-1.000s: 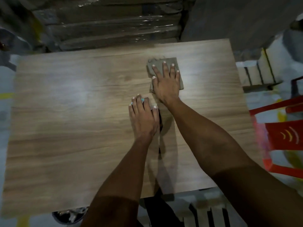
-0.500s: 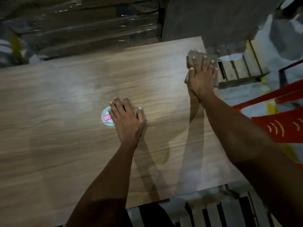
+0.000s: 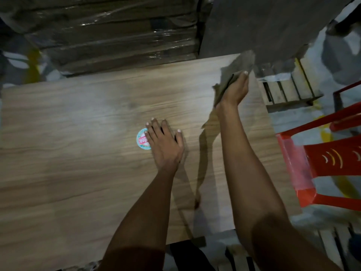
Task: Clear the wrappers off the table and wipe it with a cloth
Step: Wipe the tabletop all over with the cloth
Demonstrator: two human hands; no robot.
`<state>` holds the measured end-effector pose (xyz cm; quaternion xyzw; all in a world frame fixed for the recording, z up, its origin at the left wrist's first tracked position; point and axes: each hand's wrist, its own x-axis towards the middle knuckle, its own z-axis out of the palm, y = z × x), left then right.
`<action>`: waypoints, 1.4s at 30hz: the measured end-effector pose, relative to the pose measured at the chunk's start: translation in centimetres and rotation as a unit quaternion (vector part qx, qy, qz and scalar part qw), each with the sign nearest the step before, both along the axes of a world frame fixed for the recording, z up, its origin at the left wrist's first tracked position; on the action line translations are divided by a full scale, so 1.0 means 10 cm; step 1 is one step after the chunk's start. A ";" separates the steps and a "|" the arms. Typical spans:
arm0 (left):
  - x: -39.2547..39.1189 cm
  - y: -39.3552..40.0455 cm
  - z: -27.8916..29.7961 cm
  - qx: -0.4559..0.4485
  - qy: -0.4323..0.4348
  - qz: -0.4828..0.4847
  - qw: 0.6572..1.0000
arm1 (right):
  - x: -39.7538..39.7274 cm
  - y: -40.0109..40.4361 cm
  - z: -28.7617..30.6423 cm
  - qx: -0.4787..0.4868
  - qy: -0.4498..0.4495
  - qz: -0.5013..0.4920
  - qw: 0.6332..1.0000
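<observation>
A wooden table (image 3: 68, 153) fills most of the view. My left hand (image 3: 165, 143) rests flat on it with straight fingers, partly covering a round teal and pink wrapper (image 3: 142, 140) at its left side. My right hand (image 3: 235, 89) grips a grey cloth (image 3: 237, 69) near the table's far right corner; the hand is turned on edge and the cloth hangs lifted off the surface, its upper part unfolded and blurred.
A red plastic chair (image 3: 322, 161) stands right of the table. Plastic-wrapped stacks (image 3: 117, 36) sit behind the far edge. A wooden pallet (image 3: 289, 90) lies on the floor at the right, and another pallet (image 3: 330, 245) shows at the bottom right.
My right hand slid the cloth to the far right corner, then turned on edge and picked it up off the table. My left hand stayed flat, with the round wrapper uncovered at its left.
</observation>
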<state>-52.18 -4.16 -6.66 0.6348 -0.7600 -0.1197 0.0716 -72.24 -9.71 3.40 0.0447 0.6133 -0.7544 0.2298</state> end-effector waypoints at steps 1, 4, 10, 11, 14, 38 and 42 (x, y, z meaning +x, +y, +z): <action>0.03 0.00 0.02 0.000 0.024 -0.003 1.000 | 0.16 0.00 0.10 -0.039 -0.082 0.029 0.995; 0.26 -0.01 0.11 -0.013 0.098 -0.020 0.995 | 0.66 -0.02 0.24 -0.083 -0.211 0.115 0.967; 1.38 -0.21 0.08 -0.018 0.048 -0.015 0.999 | 1.66 -0.23 0.24 -0.062 -0.224 0.193 0.953; 1.60 -0.26 0.05 -0.022 0.039 -0.009 0.999 | 1.82 -0.29 0.24 -0.057 -0.222 0.201 0.953; 2.26 -0.48 0.04 -0.018 0.020 0.017 0.999 | 2.31 -0.51 0.20 -0.052 -0.217 0.200 0.954; 4.15 -1.25 0.01 0.033 0.021 0.047 0.998 | 5.59 -2.56 -0.94 0.405 0.508 0.557 0.517; 4.13 -1.25 0.14 0.048 0.047 0.054 0.996 | 5.54 -2.46 -0.96 0.432 0.547 0.527 0.486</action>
